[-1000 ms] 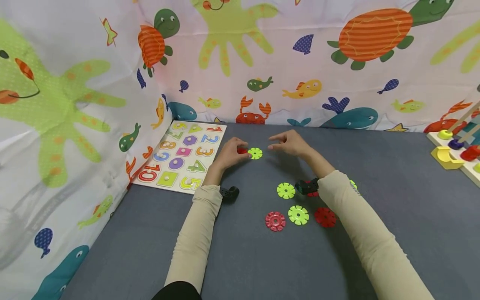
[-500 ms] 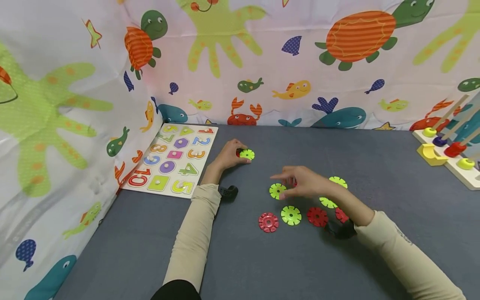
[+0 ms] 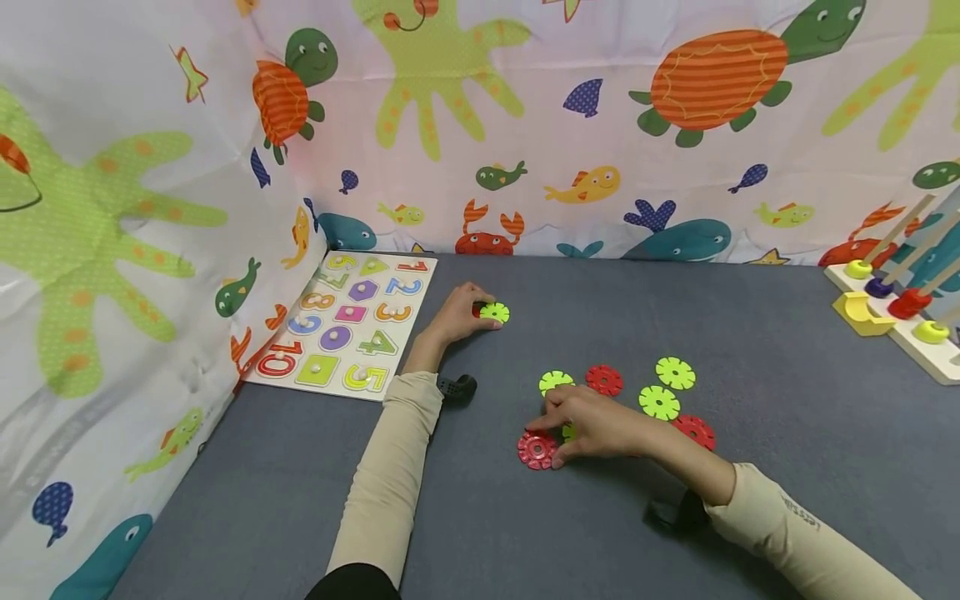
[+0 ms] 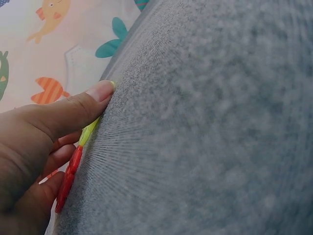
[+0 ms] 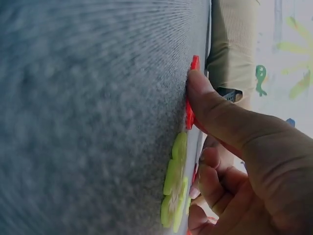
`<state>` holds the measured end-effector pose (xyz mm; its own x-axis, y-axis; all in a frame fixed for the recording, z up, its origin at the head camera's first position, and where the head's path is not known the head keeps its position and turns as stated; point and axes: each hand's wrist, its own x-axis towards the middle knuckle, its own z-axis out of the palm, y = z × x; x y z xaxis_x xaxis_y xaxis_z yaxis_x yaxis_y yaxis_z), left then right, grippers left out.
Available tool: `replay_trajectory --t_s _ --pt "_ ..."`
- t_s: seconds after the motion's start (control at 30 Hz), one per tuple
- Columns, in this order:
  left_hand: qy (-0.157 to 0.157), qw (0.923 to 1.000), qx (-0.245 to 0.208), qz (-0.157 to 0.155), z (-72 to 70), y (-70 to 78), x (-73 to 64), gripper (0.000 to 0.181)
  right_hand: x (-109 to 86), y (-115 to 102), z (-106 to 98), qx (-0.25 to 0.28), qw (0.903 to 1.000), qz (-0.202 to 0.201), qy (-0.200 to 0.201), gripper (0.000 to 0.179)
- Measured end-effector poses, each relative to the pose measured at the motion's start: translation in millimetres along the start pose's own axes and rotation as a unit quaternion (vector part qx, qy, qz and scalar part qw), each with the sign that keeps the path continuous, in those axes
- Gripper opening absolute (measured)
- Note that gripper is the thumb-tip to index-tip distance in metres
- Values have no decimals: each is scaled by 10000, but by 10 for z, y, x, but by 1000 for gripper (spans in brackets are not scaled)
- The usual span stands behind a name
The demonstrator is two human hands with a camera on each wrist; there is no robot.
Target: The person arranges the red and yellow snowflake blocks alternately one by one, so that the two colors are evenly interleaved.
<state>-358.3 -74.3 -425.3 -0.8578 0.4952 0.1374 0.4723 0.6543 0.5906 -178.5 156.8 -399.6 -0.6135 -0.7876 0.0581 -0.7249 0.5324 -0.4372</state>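
Note:
My left hand (image 3: 459,315) rests low at the back middle, thumb and fingers curled around a yellow-green notched disc (image 3: 495,312) on the table. A red notched disc (image 4: 69,178) lies beside it under the fingers in the left wrist view, mostly hidden from the head view. Nearer the front, my right hand (image 3: 596,423) pinches another red notched disc (image 3: 536,451) flat on the table, index finger at its far edge and thumb at its right edge. Beneath this hand, a yellow-green disc (image 5: 172,181) is partly covered.
Around the right hand lie more notched discs: a yellow-green one (image 3: 555,381), a red one (image 3: 604,380), two yellow-green ones to the right, and a red one (image 3: 695,431). A number puzzle board (image 3: 341,321) stands left; a peg stacker (image 3: 918,333) stands far right.
My right hand has come away from beside the left hand, toward the front, and now grips the front-left red disc. The left hand stays at its yellow-green disc.

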Motion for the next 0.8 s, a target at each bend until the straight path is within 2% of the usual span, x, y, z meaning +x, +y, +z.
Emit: replay_trajectory --t_s 0.17,0.4,0.53,0.7,0.8 --pt "7 9999 -105 -51 4 7 -1 48 3 23 6 53 10000 7 -71 53" --pt "10 9999 -128 -17 2 5 5 49 11 38 24 36 9998 -194 29 46" --pt "7 9999 -138 38 -2 10 1 49 16 16 28 -263 9988 -415 66 40" --pt "6 9999 -153 38 1 9 -3 49 23 11 52 -722 9933 -846 304 37" --pt "8 9999 -157 31 1 10 -5 49 20 10 61 -798 9922 -889 343 40"
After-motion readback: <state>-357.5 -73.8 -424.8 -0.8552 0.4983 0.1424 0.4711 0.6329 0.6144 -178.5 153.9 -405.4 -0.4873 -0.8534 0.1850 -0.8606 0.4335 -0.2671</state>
